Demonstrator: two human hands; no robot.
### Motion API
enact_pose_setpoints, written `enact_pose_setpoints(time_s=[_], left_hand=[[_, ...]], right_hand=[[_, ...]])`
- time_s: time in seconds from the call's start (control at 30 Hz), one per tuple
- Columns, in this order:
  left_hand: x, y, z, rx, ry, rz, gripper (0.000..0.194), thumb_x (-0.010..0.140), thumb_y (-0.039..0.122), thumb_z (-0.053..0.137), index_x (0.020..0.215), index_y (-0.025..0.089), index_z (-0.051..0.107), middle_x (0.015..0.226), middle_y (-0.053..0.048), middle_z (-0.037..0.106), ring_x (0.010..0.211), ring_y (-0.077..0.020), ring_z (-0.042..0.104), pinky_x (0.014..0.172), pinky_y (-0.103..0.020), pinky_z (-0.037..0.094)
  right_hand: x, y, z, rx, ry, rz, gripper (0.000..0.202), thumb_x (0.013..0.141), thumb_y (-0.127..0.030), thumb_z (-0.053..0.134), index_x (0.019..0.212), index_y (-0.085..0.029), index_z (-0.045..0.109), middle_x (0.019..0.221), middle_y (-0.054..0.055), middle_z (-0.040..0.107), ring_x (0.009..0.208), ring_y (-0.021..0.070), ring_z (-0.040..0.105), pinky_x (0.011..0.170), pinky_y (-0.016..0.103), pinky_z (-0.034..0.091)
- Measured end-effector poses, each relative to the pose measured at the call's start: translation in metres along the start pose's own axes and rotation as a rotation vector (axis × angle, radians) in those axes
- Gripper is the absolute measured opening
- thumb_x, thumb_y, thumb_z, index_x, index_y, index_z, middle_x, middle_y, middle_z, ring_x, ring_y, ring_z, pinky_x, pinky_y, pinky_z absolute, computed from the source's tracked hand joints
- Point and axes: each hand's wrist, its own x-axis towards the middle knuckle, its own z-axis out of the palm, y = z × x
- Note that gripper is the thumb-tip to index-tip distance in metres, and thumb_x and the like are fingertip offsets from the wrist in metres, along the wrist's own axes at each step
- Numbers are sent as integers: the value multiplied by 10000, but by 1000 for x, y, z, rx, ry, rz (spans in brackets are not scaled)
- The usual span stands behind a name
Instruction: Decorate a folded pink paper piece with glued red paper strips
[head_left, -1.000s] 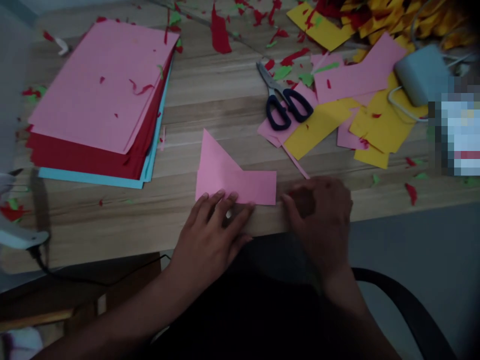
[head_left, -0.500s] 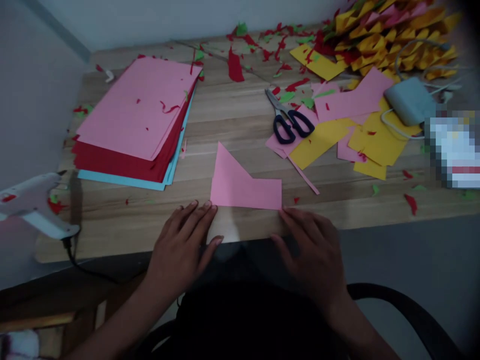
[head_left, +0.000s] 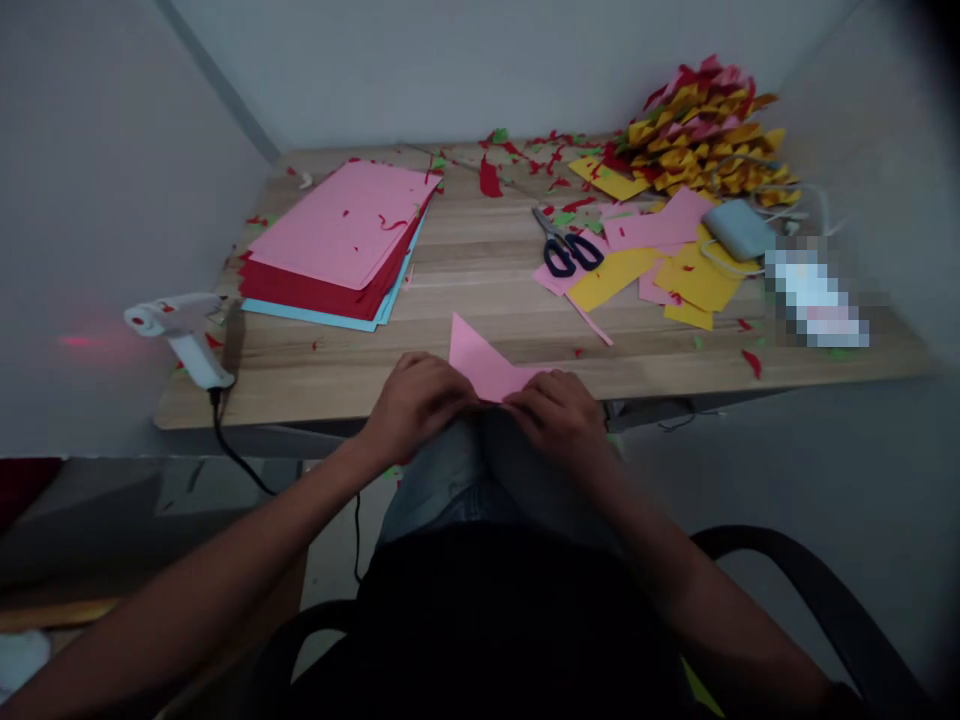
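A folded piece of pink paper (head_left: 487, 365) is at the table's front edge, one pointed corner standing up at its left. My left hand (head_left: 424, 400) grips its lower left part with curled fingers. At the lower right part, my right hand (head_left: 559, 410) pinches the same paper between thumb and fingers. The fingers cover both ends of the paper's lower edge. Beyond the paper lie scissors (head_left: 562, 250) with dark blue handles, on pink and yellow scraps.
At the left is a stack of pink, red and blue sheets (head_left: 337, 225). A white glue gun (head_left: 187, 335) stands by the left edge. Yellow paper pieces (head_left: 697, 270), a grey box with cables (head_left: 739, 230) and a folded-paper model (head_left: 705, 135) occupy the right side.
Both hands have gone from lying with spread fingers at the paper's corners to gripping it. The paper is now nearer the table's front edge, and the view has shifted back.
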Motion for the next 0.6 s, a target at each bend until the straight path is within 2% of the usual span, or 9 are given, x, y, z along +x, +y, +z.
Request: enact_pose_setpoints(time_s=[0.03,0.1,0.17,0.23,0.33,0.4,0.5,0.57,0.6], left_hand=[[6,3,-4,-93,74,-55,156,955,324,631,889,197,694,865,-14,739,852,-157,663,869,-328,477],[19,15,-14,-264,197,-142,247,890,418,703,937,175,698,912,-34,736,836,-156,656,817,-299,505],[31,29,-25,-372,243,-153,391,792,466,790,1013,157,697,998,-56,736,846,-152,651,800,-281,514],[38,43,-34,-424,267,-148,443,743,459,825,1029,148,693,1018,-64,730,828,-141,641,769,-264,507],[44,51,-40,-468,309,-169,427,748,443,800,1036,152,681,844,-20,692,723,-123,602,672,-237,467],[49,46,-39,-492,293,-223,461,750,428,773,1111,163,661,677,37,613,630,-114,553,620,-228,424],[61,27,-31,-465,295,-213,468,746,415,752,1118,151,647,669,26,624,626,-129,571,607,-236,417],[69,11,-20,-435,316,-230,427,768,394,715,1115,156,636,654,31,618,617,-135,573,601,-241,418],[73,3,-13,-416,328,-248,388,788,378,691,1103,160,632,656,31,620,621,-139,578,602,-243,422]], right_hand=[[4,-3,-4,113,26,74,181,962,-252,639,814,-182,717,732,13,654,703,149,558,681,288,403],[11,-14,-17,348,92,262,186,927,-288,668,781,-178,699,688,-12,627,625,124,534,608,260,391],[15,-27,-31,525,152,400,196,881,-317,696,742,-180,684,652,-29,608,574,110,492,569,253,369],[17,-40,-43,624,172,452,203,844,-345,710,732,-179,676,651,-28,606,579,112,476,572,255,366],[20,-45,-48,703,111,453,265,839,-417,698,743,-173,665,667,-24,593,626,123,484,603,263,379],[25,-38,-41,712,96,414,370,888,-467,625,663,-173,606,628,-28,536,629,126,475,604,269,382],[40,-15,-21,699,74,394,477,955,-498,543,601,-178,523,577,-43,460,580,115,462,562,261,385],[51,3,-3,685,19,408,417,953,-466,612,678,-154,580,635,-44,525,593,112,524,575,253,448],[56,11,6,676,-3,425,342,956,-448,635,803,-142,630,730,-34,595,635,116,576,598,258,495]])
